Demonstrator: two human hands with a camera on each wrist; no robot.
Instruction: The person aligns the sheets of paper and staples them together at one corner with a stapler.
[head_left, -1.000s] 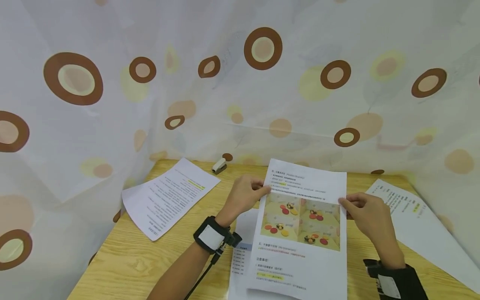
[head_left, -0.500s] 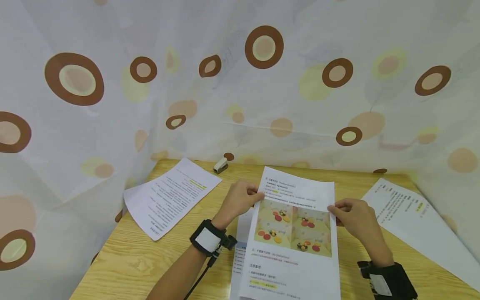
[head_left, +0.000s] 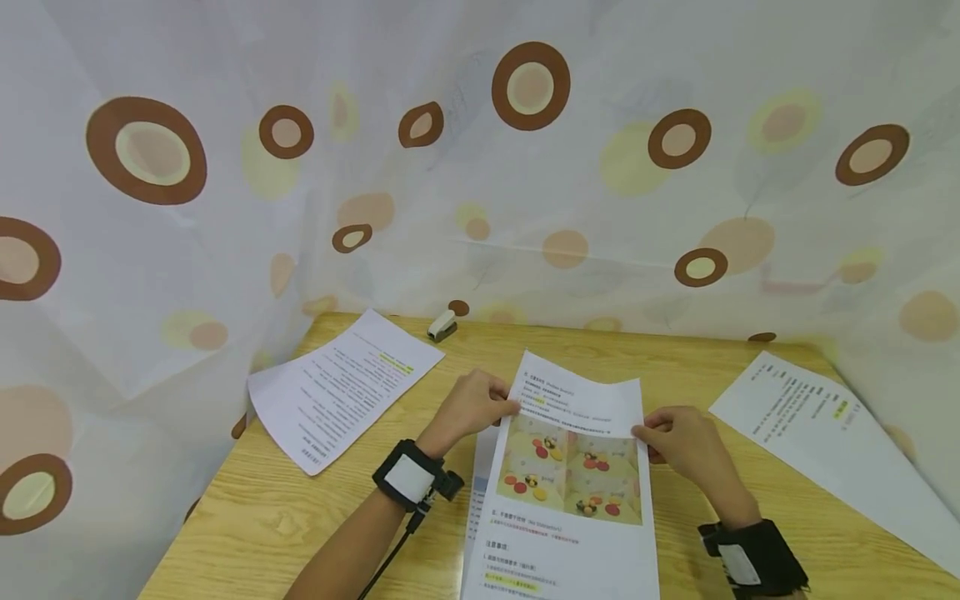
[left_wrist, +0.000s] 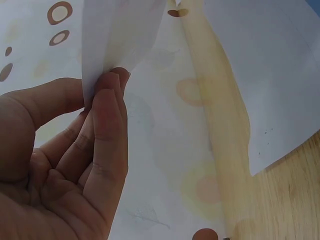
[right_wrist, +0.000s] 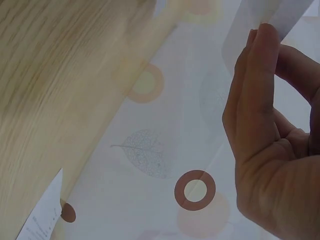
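Both hands hold up one printed sheet of paper [head_left: 570, 533] with a block of colour photos, at the front of the table. The left hand [head_left: 471, 406] pinches its left edge between thumb and fingers; in the left wrist view, that hand [left_wrist: 75, 145] has the paper [left_wrist: 97, 45] between thumb and fingertips. On the opposite edge, the right hand [head_left: 684, 439] pinches the paper, also visible in the right wrist view, where the hand [right_wrist: 270, 125] grips its corner area. Another printed sheet [head_left: 474, 508] lies beneath, mostly hidden by the held one.
A printed sheet [head_left: 345, 387] lies at the left of the wooden table [head_left: 225, 508]. A small white-and-grey stapler [head_left: 442, 326] stands near the back edge. Further paper [head_left: 832, 450] lies at the right. A patterned curtain [head_left: 585, 183] encloses the back and sides.
Both hands have moved the held sheet down and somewhat left, toward the person. Its top edge now bows more. The stapler and the side papers have stayed in place.
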